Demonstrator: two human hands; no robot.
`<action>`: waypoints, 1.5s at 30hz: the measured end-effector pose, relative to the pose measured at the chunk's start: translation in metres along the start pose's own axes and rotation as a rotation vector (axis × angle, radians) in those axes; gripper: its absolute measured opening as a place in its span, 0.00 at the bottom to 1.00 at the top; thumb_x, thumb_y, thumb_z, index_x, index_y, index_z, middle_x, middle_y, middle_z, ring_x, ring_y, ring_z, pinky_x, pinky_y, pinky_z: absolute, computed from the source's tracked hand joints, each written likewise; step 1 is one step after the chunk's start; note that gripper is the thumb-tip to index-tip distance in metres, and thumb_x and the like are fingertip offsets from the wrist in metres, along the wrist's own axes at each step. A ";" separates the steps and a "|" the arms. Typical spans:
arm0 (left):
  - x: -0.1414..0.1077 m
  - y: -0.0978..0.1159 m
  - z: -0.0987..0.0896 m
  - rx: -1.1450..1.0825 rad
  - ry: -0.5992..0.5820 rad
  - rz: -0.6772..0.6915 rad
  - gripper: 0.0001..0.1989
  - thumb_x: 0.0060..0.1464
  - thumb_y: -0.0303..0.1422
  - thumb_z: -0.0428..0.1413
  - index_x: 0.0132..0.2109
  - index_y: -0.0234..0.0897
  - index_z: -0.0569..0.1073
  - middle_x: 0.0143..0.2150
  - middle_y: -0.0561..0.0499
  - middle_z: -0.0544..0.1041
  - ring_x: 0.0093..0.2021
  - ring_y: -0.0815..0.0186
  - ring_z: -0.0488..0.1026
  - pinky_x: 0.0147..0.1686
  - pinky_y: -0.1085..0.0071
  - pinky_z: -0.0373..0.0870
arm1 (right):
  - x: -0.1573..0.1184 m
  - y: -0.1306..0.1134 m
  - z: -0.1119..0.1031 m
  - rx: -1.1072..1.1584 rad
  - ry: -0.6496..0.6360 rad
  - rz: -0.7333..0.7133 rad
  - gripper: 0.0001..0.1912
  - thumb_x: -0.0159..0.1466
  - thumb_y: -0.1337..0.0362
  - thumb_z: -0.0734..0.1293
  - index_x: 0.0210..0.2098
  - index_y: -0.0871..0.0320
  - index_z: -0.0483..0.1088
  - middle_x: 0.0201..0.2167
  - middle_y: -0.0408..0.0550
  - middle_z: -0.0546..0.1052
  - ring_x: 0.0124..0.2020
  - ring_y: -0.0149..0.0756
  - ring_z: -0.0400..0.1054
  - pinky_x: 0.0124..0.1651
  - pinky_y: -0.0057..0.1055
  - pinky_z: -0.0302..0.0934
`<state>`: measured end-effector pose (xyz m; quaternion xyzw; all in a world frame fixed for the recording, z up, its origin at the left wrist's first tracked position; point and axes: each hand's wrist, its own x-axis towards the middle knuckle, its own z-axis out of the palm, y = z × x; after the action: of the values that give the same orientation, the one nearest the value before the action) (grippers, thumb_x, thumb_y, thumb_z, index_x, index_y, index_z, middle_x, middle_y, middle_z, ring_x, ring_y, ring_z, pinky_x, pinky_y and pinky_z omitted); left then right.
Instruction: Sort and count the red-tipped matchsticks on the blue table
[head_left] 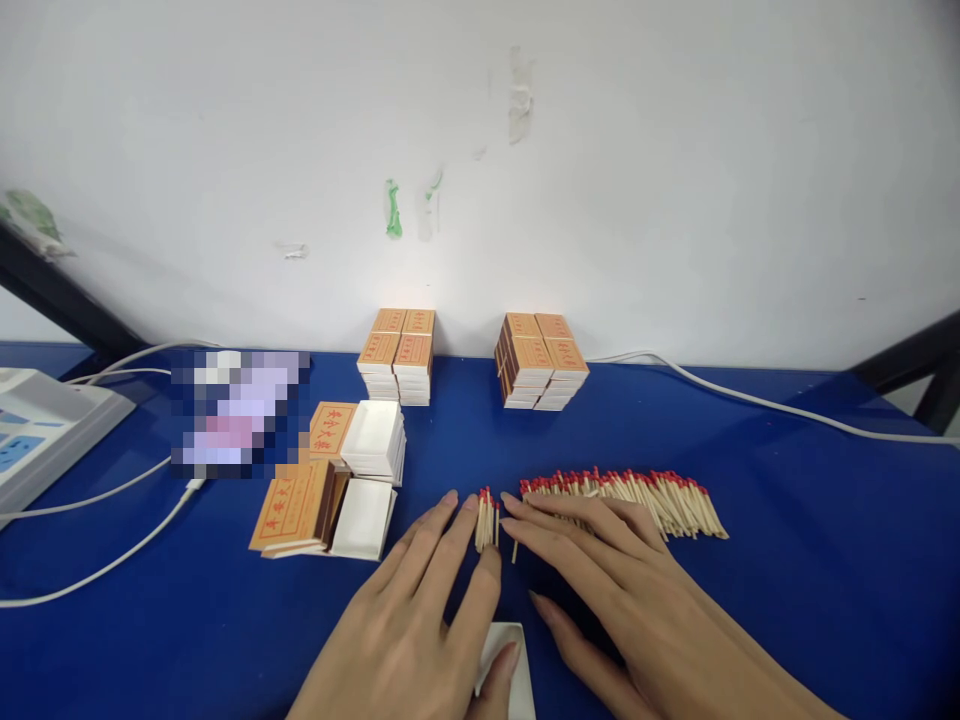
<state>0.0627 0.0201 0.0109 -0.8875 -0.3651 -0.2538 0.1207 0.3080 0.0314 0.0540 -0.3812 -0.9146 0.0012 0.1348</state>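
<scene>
Blue cloth covers the table [787, 560]. Both hands lie flat and open, holding nothing. The left hand [409, 620] and right hand [622, 580] press their fingertips against either side of a small bundle of matches [487, 520]. A white tray [504, 668] lies under the left thumb. A larger pile of matches [645, 497] lies just beyond the right hand. Stacked matchboxes [397, 355] stand by the wall.

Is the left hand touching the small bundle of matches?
Touching. Head view: left hand fingertips press the side of the small bundle of matches, no gap.
</scene>
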 end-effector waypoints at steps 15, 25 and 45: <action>0.001 0.000 0.001 0.010 0.007 -0.005 0.22 0.74 0.35 0.51 0.64 0.25 0.78 0.67 0.32 0.80 0.67 0.45 0.80 0.58 0.59 0.86 | 0.003 -0.001 0.001 -0.012 0.032 -0.006 0.26 0.77 0.71 0.62 0.73 0.59 0.64 0.67 0.51 0.81 0.67 0.40 0.74 0.65 0.43 0.70; -0.001 -0.001 0.001 0.011 0.008 -0.005 0.23 0.73 0.36 0.52 0.65 0.24 0.76 0.67 0.32 0.79 0.67 0.44 0.80 0.57 0.57 0.87 | 0.008 -0.002 -0.005 0.058 0.212 0.006 0.22 0.79 0.70 0.63 0.69 0.53 0.70 0.53 0.38 0.87 0.57 0.29 0.79 0.63 0.32 0.63; 0.000 -0.003 0.002 -0.030 0.004 0.015 0.23 0.73 0.32 0.49 0.66 0.22 0.75 0.68 0.34 0.78 0.67 0.49 0.79 0.58 0.63 0.85 | 0.006 -0.003 -0.001 0.003 0.159 -0.017 0.21 0.81 0.67 0.60 0.70 0.58 0.69 0.63 0.44 0.84 0.66 0.32 0.73 0.68 0.32 0.57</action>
<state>0.0615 0.0234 0.0091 -0.8914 -0.3545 -0.2601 0.1101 0.3022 0.0338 0.0567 -0.3722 -0.9042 -0.0287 0.2077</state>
